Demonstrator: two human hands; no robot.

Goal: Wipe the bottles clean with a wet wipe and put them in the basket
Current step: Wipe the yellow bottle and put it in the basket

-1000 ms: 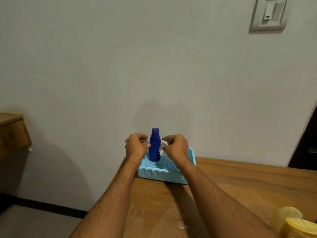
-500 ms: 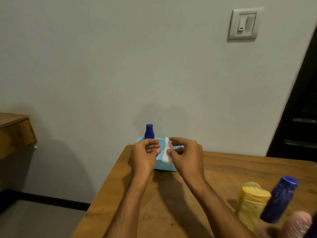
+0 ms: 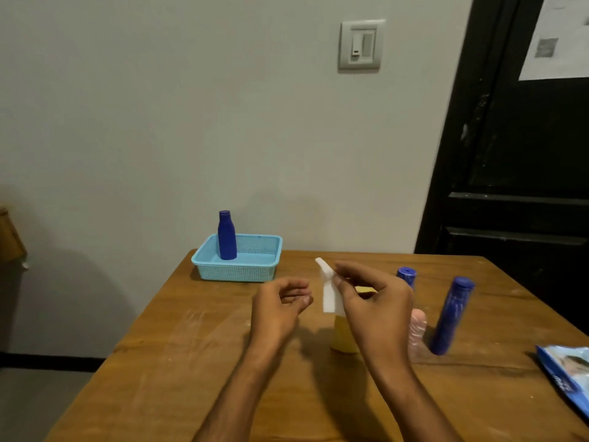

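Two hands are what I'm working with over the wooden counter [image 3: 191, 362], both held above its middle. At the far left corner sits the light blue basket [image 3: 237, 272], its long side running left to right, and one dark blue bottle [image 3: 227, 236] stands upright inside its left half, cap up. My right hand [image 3: 373, 311] has its grip pinched on the white wet wipe [image 3: 327, 295], which hangs as a narrow strip, long axis near vertical, top end tipped left. My left hand [image 3: 277, 309] is beside it, fingers loosely curled, grip spread and holding nothing. Behind my right hand stand a yellow bottle [image 3: 342, 336], a pink bottle [image 3: 418, 333] and two more blue bottles [image 3: 451, 317], the nearer one leaning in this wide view. A wipes packet [image 3: 567, 374] lies at the right edge.
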